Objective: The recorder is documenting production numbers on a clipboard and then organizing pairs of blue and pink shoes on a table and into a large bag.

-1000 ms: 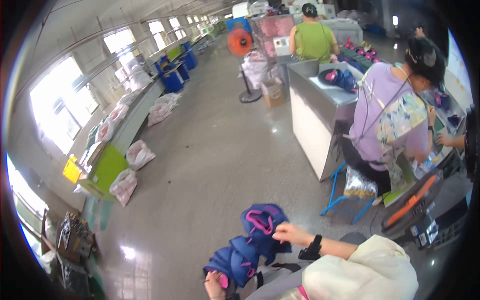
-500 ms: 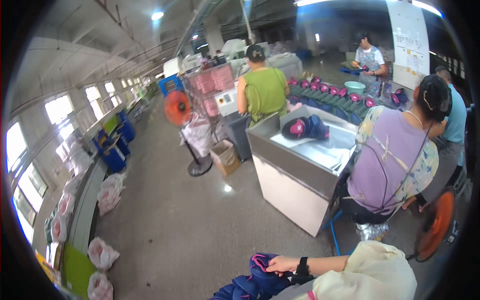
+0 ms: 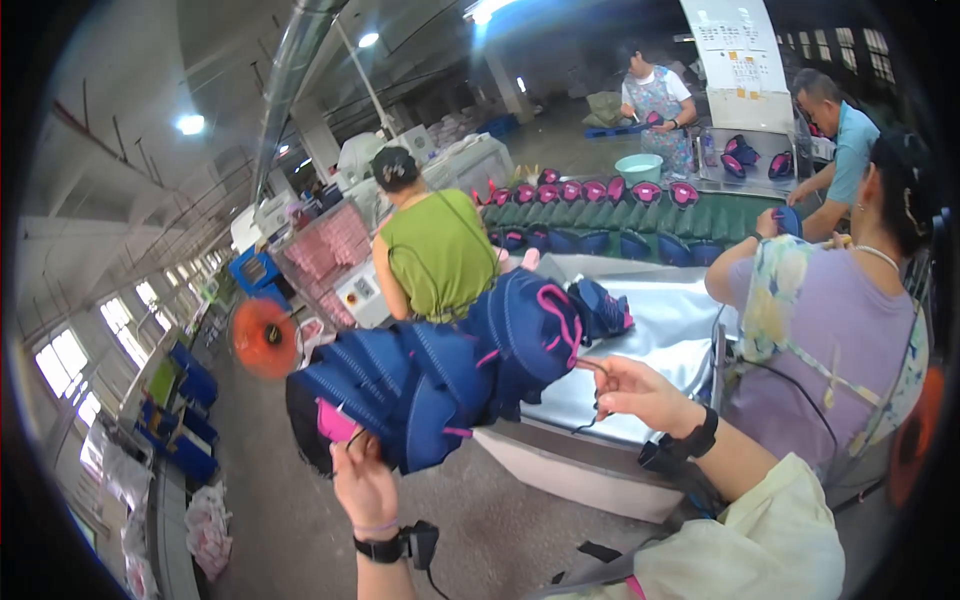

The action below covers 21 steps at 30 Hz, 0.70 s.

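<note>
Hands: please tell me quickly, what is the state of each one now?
Left hand: closed, gripping the lower end of the blue and pink backpack.
Right hand: closed, pinching the backpack's strap at its upper end.

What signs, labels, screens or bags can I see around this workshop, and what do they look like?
White board: top right, tall, behind the conveyor, with small paper sheets and yellow notes on it.
Control panel: left of the person in green, pale box with small buttons.
Plastic bags: lower left on the floor, whitish, lumpy, filled.
No lit screen shows.
</note>
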Each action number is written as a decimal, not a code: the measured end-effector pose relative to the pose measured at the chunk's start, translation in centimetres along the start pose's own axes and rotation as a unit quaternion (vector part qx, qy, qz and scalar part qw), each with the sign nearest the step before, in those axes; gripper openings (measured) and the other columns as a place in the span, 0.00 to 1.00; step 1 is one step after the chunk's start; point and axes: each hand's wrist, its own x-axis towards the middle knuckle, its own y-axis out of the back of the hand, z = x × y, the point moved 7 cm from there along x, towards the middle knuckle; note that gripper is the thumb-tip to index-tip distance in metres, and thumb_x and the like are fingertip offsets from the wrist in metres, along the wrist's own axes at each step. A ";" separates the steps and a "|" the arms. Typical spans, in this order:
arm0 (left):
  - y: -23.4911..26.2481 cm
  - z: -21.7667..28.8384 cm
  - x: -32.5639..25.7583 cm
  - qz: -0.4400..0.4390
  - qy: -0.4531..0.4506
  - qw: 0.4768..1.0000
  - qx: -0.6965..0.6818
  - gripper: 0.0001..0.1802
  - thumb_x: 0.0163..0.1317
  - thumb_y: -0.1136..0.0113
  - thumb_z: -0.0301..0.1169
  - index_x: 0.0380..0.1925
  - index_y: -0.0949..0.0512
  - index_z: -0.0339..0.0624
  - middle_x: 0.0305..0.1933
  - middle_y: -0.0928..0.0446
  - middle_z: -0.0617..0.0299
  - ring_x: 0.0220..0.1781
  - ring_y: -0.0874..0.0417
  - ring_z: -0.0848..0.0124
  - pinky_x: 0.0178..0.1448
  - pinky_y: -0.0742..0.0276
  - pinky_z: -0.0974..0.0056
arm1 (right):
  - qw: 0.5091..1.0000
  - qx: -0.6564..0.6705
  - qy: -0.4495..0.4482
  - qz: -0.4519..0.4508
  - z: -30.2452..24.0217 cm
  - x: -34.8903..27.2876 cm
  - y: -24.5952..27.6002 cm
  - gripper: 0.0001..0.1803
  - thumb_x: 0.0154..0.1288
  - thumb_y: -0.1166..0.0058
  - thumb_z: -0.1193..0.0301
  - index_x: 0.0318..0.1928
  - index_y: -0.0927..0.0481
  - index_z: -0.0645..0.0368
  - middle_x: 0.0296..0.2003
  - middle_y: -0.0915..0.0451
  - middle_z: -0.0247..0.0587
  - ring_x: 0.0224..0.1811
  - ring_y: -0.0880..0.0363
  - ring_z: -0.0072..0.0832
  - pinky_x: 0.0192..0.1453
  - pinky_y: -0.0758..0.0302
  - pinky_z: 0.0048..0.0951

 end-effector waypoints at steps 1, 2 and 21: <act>-1.3 -2.6 3.3 -0.005 0.001 1.000 0.017 0.17 0.70 0.62 0.41 0.26 0.32 0.43 0.42 0.25 0.57 0.48 0.30 0.65 0.55 0.39 0.62 | 1.000 -0.019 0.006 0.013 1.0 1.8 3.2 0.16 0.61 0.48 0.73 0.48 0.32 0.62 0.41 0.30 0.34 0.32 0.26 0.20 0.40 0.26 0.24; -1.8 -6.1 6.2 0.017 0.016 1.000 0.012 0.18 0.70 0.61 0.41 0.24 0.32 0.44 0.40 0.25 0.57 0.45 0.29 0.65 0.54 0.38 0.62 | 0.998 0.029 -0.002 0.055 2.1 3.0 6.6 0.14 0.61 0.48 0.72 0.47 0.30 0.62 0.42 0.28 0.38 0.31 0.26 0.21 0.39 0.26 0.26; 5.3 -56.6 13.1 -0.247 0.605 0.742 0.146 0.21 0.67 0.66 0.54 0.46 0.30 0.57 0.59 0.40 0.58 0.58 0.34 0.53 0.41 0.35 0.26 | 0.743 -0.088 -0.194 0.634 22.5 0.6 34.3 0.11 0.55 0.43 0.72 0.34 0.31 0.60 0.25 0.28 0.38 0.25 0.25 0.27 0.31 0.22 0.31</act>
